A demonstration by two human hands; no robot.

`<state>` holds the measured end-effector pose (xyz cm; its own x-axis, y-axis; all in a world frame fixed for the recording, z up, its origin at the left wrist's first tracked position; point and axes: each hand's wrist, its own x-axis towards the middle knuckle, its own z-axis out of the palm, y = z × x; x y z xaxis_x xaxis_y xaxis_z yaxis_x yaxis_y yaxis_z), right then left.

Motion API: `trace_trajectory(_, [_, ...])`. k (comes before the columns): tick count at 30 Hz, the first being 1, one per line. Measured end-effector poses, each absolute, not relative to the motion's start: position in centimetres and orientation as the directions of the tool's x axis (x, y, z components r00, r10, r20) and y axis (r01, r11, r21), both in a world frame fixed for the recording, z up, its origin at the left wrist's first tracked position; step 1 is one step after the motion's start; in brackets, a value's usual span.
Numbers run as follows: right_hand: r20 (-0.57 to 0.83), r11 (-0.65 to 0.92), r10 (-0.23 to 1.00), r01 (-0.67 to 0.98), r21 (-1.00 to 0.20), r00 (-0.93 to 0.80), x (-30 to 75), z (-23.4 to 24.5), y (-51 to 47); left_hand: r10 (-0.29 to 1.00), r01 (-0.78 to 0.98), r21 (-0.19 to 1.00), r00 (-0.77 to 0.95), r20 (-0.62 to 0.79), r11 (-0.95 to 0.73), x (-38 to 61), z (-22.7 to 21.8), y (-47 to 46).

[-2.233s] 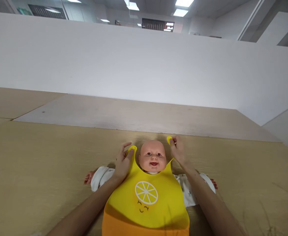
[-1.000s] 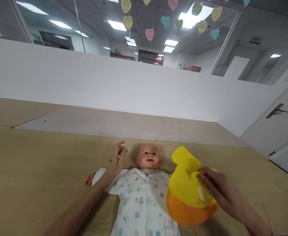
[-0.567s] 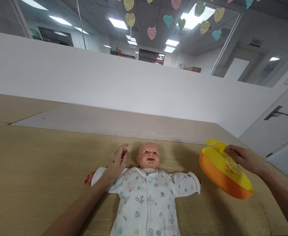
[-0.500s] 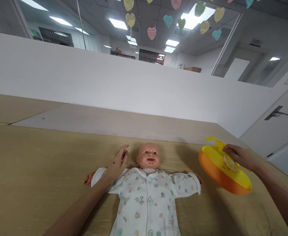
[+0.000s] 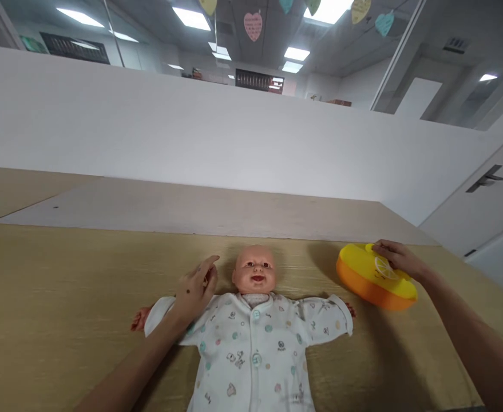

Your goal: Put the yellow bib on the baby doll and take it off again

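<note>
A yellow and orange silicone baby bib [image 5: 375, 279] sits under the right hand [image 5: 397, 257], well to the side of the doll and apparently lying on the tabletop, its orange scoop pocket facing the person and a printed lemon slice [image 5: 384, 268] on top. The right hand's fingers [image 5: 384, 247] drape over the bib's upper edge, though whether they grip it or only rest there cannot be told; their flat lay suggests steadying the floppy silicone rather than lifting it. Between the hands, a bald vinyl baby doll [image 5: 254, 270] lies face-up, arms spread, in a white garment with pastel prints [image 5: 255, 349]. That flat, open pose seems to leave its neck and chest unobstructed. The left hand [image 5: 195, 289] hovers open, fingers loosely curved, just beside the doll's head above the sleeve, holding nothing. A pale wooden tabletop [image 5: 58, 297] extends beneath everything.
</note>
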<state>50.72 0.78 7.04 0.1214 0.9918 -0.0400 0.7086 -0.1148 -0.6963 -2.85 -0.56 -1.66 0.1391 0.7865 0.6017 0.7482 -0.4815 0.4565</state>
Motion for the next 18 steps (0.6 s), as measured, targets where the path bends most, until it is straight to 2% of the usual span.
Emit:
trace_trajectory(4, [-0.053,-0.059,0.998,0.758,-0.65,0.033,50.3,6.4,1.9,0.795,0.753,0.458,0.14,0.591,-0.473,-2.8,-1.6,-0.6])
trace_trajectory(9, [0.032,0.023,0.999,0.902,-0.431,-0.011,50.9,4.2,4.3,0.794,0.748,0.463,0.138,0.591,-0.475,-2.9,-1.9,-0.6])
trace_trajectory(16, [0.035,-0.033,0.998,0.961,-0.275,0.044,51.3,1.1,5.1,0.805,0.74,0.477,0.144,0.576,-0.473,-2.9,-2.1,-0.6])
trace_trajectory(18, [0.086,-0.029,0.995,0.972,-0.233,0.05,51.2,0.1,5.3,0.816,0.737,0.494,0.135,0.561,-0.462,-2.8,-2.0,-0.6])
